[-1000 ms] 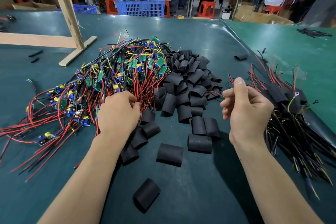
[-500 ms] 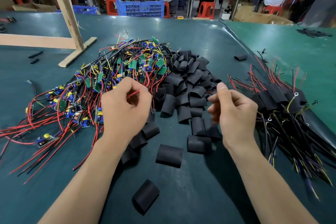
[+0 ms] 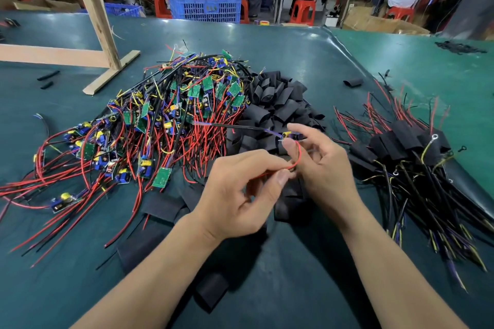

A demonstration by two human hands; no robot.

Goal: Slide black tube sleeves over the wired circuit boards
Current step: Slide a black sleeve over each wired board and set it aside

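Green table (image 3: 267,288): left hand (image 3: 235,195) fingers pinch red wire (image 3: 298,157); right hand (image 3: 320,163) fingers pinch circuit board (image 3: 287,135).

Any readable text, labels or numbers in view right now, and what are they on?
None can be read with certainty.
Blue plastic crate: a small yellowish marking on its front wall, too blurred to read.
Green circuit boards in the wired pile: any print is too small to make out.
Black tube sleeves: no print visible.
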